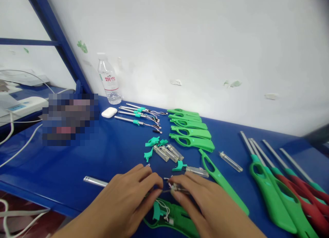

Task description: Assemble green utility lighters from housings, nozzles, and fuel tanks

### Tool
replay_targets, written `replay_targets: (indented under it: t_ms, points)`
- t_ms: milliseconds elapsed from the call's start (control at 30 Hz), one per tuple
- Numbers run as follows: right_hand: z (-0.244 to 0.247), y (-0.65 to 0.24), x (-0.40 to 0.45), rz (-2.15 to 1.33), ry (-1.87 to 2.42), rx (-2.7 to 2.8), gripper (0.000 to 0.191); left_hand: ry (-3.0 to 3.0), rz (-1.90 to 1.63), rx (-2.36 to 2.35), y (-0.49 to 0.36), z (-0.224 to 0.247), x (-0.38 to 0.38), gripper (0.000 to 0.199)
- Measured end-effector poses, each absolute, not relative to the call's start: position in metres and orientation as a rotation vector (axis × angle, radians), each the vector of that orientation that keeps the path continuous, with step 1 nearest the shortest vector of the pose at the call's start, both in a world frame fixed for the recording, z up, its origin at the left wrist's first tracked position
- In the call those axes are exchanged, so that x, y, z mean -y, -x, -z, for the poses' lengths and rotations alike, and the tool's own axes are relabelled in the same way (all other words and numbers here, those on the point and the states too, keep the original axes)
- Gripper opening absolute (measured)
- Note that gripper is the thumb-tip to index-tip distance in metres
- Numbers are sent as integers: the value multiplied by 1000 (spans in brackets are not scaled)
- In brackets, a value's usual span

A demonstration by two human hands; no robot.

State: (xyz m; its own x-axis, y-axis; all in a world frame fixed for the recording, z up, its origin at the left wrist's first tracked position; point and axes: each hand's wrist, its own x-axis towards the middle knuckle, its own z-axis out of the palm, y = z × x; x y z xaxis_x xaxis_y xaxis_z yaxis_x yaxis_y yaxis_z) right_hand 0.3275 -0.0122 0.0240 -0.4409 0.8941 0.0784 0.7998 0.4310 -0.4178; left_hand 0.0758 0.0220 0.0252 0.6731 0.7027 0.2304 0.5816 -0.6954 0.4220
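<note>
My left hand point(136, 188) is closed, thumb and index finger pinched together; whatever lies between them is hidden. My right hand point(197, 193) grips a small clear fuel tank point(181, 189) of a lighter, its valve end pointing towards my left fingers. Just below both hands lies an open green lighter shell half point(177, 215), with a teal trigger point(156, 210) and white wires point(166, 207) inside. A metal lighter tube point(95, 181) sticks out left of my left hand. Beyond my fingers are several clear fuel tanks point(169, 153) and loose teal triggers point(153, 141).
Green shell halves point(191, 132) form a stack at the back, beside metal tubes with wires point(133, 112). Lighters with green and red handles point(272, 197) lie at right. A water bottle point(109, 80) and a white case point(109, 112) stand near the wall; a loose shell half point(223, 183) lies right.
</note>
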Motion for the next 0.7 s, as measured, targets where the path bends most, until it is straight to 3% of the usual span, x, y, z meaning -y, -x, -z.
replay_targets:
  t_ms: [267, 433, 700]
  points:
    - [-36, -332, 6, -80, 1266, 2458, 45, -2603, -575, -1038, -73, -24, -18, 21]
    - [-31, -333, 8, -275, 1407, 2355, 31, -2546, -377, -1019, -76, -23, -18, 25]
    - [-29, -336, 5, -590, 1472, 2296, 30, -2543, -292, -1005, -81, -20, -23, 22]
